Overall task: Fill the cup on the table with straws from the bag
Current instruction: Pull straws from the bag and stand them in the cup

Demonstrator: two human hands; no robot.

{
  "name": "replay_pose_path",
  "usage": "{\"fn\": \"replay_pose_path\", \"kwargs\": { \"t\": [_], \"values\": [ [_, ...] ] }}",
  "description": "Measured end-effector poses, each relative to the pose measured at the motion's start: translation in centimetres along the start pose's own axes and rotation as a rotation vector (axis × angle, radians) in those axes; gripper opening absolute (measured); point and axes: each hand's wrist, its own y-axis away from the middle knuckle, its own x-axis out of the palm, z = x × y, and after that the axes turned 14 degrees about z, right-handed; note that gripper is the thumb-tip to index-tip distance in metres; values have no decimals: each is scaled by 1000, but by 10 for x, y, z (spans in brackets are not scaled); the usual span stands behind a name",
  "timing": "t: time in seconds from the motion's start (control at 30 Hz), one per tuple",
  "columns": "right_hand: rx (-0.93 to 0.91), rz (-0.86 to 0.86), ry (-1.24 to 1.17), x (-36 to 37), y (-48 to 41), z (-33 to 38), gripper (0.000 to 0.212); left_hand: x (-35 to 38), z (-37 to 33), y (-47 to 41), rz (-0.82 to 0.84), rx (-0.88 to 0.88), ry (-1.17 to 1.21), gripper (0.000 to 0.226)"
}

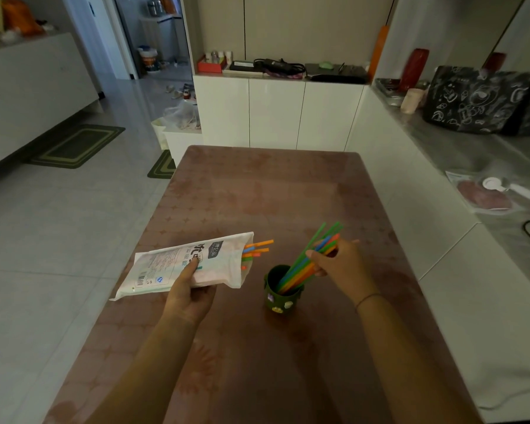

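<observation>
Brown table [273,194]; green cup [280,301] upright, seemingly stickered

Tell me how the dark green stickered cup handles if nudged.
The dark green cup probably tips easily: long coloured plastic straws lean far past its rim. It looks small, likely light. The glossy brown table may let it slide.

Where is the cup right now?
In the head view, the dark green cup stands on the brown table near the centre, between the bag held by the left hand and the right hand, which grips straws reaching into it.
</observation>
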Motion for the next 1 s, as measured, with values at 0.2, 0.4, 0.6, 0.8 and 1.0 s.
{"fn": "replay_pose_path", "kwargs": {
  "t": [0.2, 0.4, 0.6, 0.8, 1.0],
  "values": [
    [-123, -251, 57, -12, -1, 3, 5, 7, 3, 3, 26, -5, -2, 47],
    [-83, -215, 89, -3, -5, -1, 26, 18, 10, 7, 55, 0, -36, 31],
    [-274, -515, 83, -9, 12, 28, 31, 27, 7, 6, 124, 34, -81, 31],
    [-149, -158, -409, 43, 21, 44, 30, 40, 5, 9, 201, 95, -191, 37],
    [248, 81, -1281, 62, 14, 51, 41, 57, -1, 24, 267, 185, -515, 40]
  ]
}}
